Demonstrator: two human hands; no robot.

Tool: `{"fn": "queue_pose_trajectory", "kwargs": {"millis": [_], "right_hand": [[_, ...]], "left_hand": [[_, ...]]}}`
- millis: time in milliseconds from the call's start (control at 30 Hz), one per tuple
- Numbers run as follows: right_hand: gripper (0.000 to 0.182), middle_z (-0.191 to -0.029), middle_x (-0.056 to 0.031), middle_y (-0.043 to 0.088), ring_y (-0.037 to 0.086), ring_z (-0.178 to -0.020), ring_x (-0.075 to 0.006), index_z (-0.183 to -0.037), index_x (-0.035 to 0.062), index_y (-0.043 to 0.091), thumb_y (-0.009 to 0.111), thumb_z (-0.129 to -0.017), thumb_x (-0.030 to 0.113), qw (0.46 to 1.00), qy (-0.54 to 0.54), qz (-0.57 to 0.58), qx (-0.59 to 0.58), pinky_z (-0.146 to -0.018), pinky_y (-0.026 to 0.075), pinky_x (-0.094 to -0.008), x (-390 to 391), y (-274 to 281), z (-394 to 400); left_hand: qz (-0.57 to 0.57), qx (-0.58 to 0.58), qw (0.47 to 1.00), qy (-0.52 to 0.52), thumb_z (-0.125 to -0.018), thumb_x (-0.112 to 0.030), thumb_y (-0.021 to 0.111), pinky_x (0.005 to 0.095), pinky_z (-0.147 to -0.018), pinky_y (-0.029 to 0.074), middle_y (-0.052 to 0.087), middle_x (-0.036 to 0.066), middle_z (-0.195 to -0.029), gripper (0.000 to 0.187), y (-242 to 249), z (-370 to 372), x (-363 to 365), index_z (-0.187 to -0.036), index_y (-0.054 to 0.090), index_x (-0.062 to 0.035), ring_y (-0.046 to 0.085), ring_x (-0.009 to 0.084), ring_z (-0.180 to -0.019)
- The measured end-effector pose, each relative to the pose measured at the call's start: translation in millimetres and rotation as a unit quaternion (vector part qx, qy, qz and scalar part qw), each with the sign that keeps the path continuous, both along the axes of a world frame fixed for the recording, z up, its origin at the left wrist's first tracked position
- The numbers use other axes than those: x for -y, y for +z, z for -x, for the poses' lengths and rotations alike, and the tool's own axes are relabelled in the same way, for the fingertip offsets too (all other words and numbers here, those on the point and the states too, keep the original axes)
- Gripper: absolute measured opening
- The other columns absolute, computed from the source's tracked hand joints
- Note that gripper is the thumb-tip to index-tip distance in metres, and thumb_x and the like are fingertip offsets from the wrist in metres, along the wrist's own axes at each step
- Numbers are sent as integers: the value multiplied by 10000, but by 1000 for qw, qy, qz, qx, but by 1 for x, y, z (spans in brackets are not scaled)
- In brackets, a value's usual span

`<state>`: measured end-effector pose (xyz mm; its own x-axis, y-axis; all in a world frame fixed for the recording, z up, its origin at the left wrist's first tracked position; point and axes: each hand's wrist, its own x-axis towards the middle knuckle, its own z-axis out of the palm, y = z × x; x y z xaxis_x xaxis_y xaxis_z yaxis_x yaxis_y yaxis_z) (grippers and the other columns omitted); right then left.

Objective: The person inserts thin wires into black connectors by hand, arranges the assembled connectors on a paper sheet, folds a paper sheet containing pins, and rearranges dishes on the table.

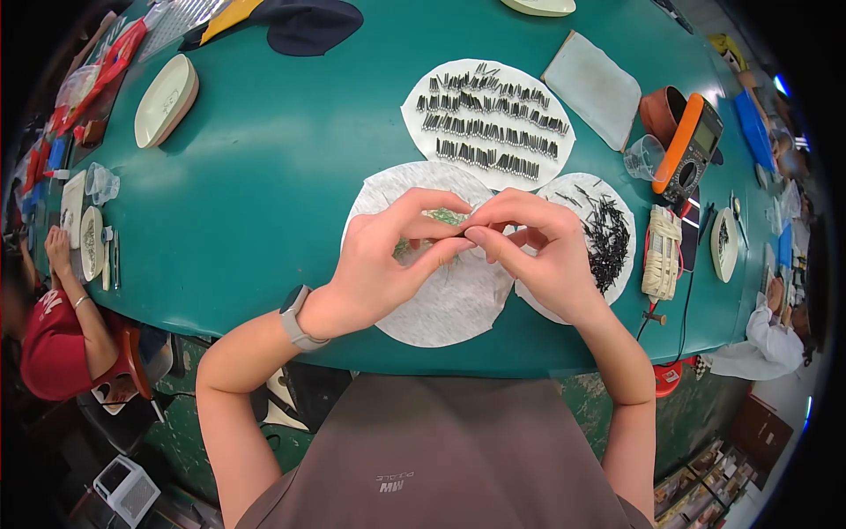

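Note:
My left hand (388, 251) and my right hand (542, 251) meet fingertip to fingertip above a round white cloth (441, 317). Both are pinched closed around something too small to make out. Small green pieces (445, 216) lie on that cloth, partly hidden by my left hand. To the right, a second white cloth (564, 189) holds a pile of black pieces (608, 242), partly behind my right hand. Beyond them, a third white cloth (419, 119) bears rows of small black parts with silvery ends (489, 132).
An orange multimeter (696, 145), a clear cup (644, 159), a brown pot (661, 115) and a wrapped block (661, 256) stand right. An oval dish (167, 101) lies left. People sit at both sides, one in a red sleeve (57, 339).

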<state>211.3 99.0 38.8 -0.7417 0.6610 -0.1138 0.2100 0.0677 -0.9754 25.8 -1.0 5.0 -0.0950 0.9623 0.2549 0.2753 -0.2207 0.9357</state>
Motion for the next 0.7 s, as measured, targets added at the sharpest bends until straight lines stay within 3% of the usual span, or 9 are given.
{"fn": "queue_pose_trajectory", "kwargs": {"millis": [67, 167, 267, 367, 433, 500, 700], "right_hand": [[116, -947, -21, 696, 655, -817, -79, -1011, 42, 744, 689, -915, 78, 999, 4, -33, 9, -573, 496, -199, 1, 0, 1], [101, -929, -21, 697, 648, -788, -80, -990, 33, 730, 683, -922, 90, 997, 10, -72, 17, -567, 484, -198, -2, 5, 4], [114, -901, -20, 700, 637, -743, -78, -986, 25, 726, 682, -924, 111, 990, -22, -137, 18, -570, 482, -206, -25, 16, 9], [190, -839, -28, 704, 623, -700, -72, -1011, 11, 734, 674, -929, 171, 975, -75, -207, 37, -583, 489, -240, -96, 14, 19], [245, -821, -38, 699, 610, -689, -79, -1005, 8, 738, 683, -917, 231, 972, -56, -182, 134, -570, 476, -239, -153, 0, 26], [260, -809, 8, 677, 579, -682, -57, -990, 26, 734, 677, -918, 269, 970, -37, -183, 153, -528, 427, -224, -190, -23, 32], [254, -780, 31, 663, 553, -654, -44, -976, 66, 740, 694, -896, 303, 968, -2, -131, 216, -490, 399, -227, -214, -31, 42]], "left_hand": [[-20, -21, 1000, 11, -883, -63, 746, 230, -580, 501, 768, 61, -839, 300, -1, 0, -1, -1148, 608, -42, 693, 121, -646], [8, -38, 999, -15, -893, -5, 727, 239, -679, 548, 773, 104, -907, 324, 3, 4, -1, -1184, 586, 1, 733, 129, -759], [40, 9, 999, -7, -942, -50, 686, 264, -728, 547, 771, 112, -947, 296, 8, 6, -7, -1207, 569, 7, 722, 134, -759], [53, 83, 995, 25, -998, -107, 624, 287, -766, 539, 768, 109, -954, 268, 9, 11, -10, -1226, 551, 14, 703, 134, -750], [64, 99, 993, 11, -1017, -130, 598, 288, -760, 534, 765, 108, -946, 261, 8, 13, -10, -1228, 549, 17, 690, 128, -739], [71, 101, 992, 0, -1026, -139, 583, 286, -750, 530, 762, 107, -934, 257, 8, 15, -11, -1227, 548, 17, 683, 124, -732], [78, 89, 993, -4, -1024, -133, 579, 274, -723, 520, 757, 100, -891, 244, 7, 18, -11, -1220, 556, 11, 674, 120, -718]]}}
